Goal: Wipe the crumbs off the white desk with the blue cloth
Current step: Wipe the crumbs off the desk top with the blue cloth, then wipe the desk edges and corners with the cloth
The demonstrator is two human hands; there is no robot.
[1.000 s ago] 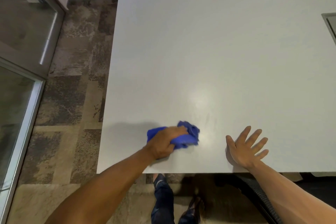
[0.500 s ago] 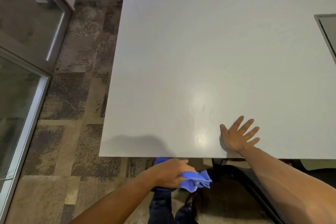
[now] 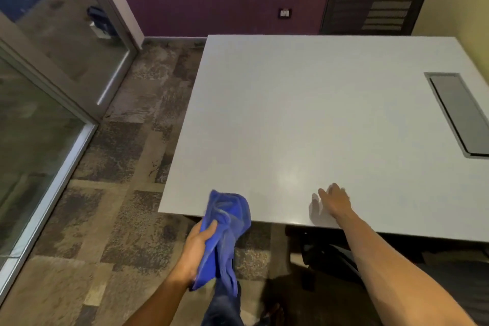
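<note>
Gripped in the left hand [image 3: 197, 251], the blue cloth [image 3: 225, 230] hangs past the white desk [image 3: 304, 114] near edge, its top overlapping the corner; right hand [image 3: 334, 200] rests near that edge, blurred, seemingly flat; broad bare desktop beyond.

Soft blue cloth [image 3: 227, 222], smooth faintly glossy white desk [image 3: 304, 114], mottled carpet [image 3: 127, 193]
</note>
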